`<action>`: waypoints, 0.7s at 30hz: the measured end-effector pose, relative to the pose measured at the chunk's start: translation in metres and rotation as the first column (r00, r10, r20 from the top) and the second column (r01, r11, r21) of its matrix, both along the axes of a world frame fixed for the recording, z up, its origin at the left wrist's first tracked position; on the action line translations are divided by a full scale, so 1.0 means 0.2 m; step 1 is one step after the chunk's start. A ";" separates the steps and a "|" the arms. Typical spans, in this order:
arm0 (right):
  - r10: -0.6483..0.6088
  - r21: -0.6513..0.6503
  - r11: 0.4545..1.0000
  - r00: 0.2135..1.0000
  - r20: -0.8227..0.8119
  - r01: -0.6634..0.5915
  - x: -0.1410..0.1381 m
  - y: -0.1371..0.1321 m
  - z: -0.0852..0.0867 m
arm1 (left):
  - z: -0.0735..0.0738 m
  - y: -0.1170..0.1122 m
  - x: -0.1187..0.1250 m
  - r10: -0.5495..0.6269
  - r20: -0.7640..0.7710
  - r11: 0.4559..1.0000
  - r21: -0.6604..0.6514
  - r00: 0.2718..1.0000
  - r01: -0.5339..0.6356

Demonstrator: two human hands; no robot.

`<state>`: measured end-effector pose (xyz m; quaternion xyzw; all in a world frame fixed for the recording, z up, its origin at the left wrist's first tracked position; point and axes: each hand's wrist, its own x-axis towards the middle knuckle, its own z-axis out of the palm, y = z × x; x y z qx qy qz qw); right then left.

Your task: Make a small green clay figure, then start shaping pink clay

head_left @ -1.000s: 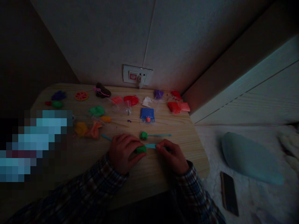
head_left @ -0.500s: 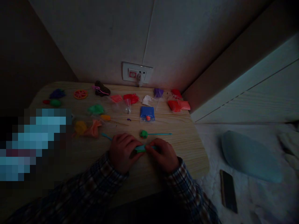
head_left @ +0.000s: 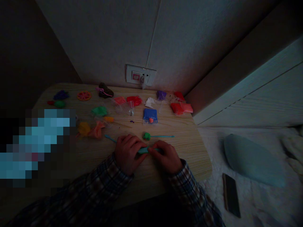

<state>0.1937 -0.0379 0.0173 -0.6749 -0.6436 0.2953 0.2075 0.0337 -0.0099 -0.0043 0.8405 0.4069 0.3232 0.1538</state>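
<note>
My right hand (head_left: 167,157) is closed, pinching a flat teal modelling tool (head_left: 143,150) between thumb and fingers. The blade reaches left to my left hand (head_left: 128,155), which is closed around a small piece of green clay; the blade hides most of that piece. Just beyond my fingers lies a green clay ball (head_left: 146,136) with a thin teal stick tool (head_left: 163,136) beside it, pointing right. Another teal tool (head_left: 109,137) sticks out past my left hand.
Bagged clay lies about the wooden table (head_left: 189,148): a blue pack (head_left: 150,113), red packs (head_left: 177,108), green clay (head_left: 99,110) and orange clay (head_left: 96,130). At the back left are a clay wheel (head_left: 84,96) and a brown lump (head_left: 105,90). A phone (head_left: 231,195) lies right, below the table.
The teal blade has tilted down over the green clay, so less green shows. My left hand has shifted slightly right in view, as has the table scene.
</note>
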 end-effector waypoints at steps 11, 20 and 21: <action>0.017 0.025 1.000 1.000 -0.016 -0.017 0.00 -0.01 -0.01 | -0.02 0.00 0.04 -0.009 0.019 1.000 -0.024 1.000 0.010; 0.007 0.033 0.999 1.000 -0.030 -0.006 0.02 -0.02 -0.01 | 0.00 0.01 0.05 -0.044 -0.013 0.999 -0.028 0.999 0.043; -0.001 0.038 0.999 1.000 -0.022 0.002 0.02 -0.02 -0.01 | 0.01 0.01 0.05 -0.044 -0.016 0.999 -0.024 0.999 0.043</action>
